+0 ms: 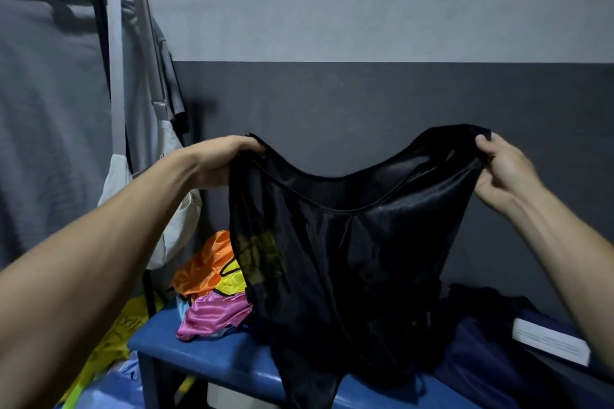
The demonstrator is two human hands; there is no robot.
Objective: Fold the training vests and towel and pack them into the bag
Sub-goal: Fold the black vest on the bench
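Black, thin and slightly glossy, the training vest [349, 242] hangs in the air in front of us, held up above the blue bench [206, 355]. We note its long axis runs vertically: shoulder straps at the top, hem down at the bench, the scooped neckline facing upward between our hands. Our left hand [229, 156] pinches the left strap, fingers curled round the fabric; our right hand [501, 169] grips the right strap likewise. The cloth is sheer enough for colours to show through its lower left part. Behind it on the bench lies a loose heap of satin-like vests [212, 289] in orange, yellow and pink, crumpled, not folded. A pale cloth bag [176, 226] hangs at left; we cannot tell its contents. A white-edged book [551, 342] lies at right.
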